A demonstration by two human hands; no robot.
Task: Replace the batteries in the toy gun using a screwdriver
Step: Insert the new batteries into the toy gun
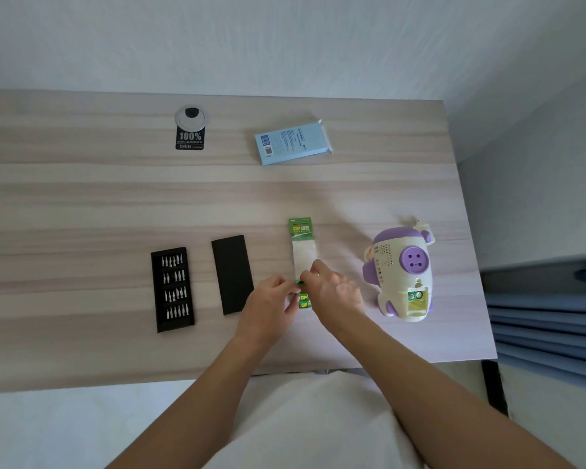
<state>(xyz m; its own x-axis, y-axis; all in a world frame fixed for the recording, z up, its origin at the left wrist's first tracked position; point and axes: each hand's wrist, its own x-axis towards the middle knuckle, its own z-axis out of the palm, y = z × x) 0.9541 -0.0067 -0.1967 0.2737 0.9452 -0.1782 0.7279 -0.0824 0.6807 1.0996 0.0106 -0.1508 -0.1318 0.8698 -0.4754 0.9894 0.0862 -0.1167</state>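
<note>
Toy gun [400,265]: lies on the table [82,198] at the right, well apart from both hands; white and purple body, handle end toward the person.
Compartment [416,299]: cover off; two green-ended cells sit at its upper end — spent or fresh, cannot be told.
Battery pack [304,252]: flat on the table, between the toy gun and the lid; green header card at the far end, near end under the hands.
Left hand [271,299]: fingers curled onto the pack's near end, holding it down and steady.
Right hand [332,286]: thumb and forefinger pinch a battery [299,283] at the pack's opened part.
Step in hand: judged to be freeing a battery from the pack.
Method advised: keep the left hand's hold close to the opening so the film does not lift; draw the battery out along its length, not upward; check polarity marks before seating it.
Risk: remaining cells may spill and roll toward the table edge.
Bit tray [172,289]: at the left, open, rows of bits; black lid [232,274] just beside it.
Screwdriver: not seen.
Blue box [291,143]: far side of the table — untouched.
</note>
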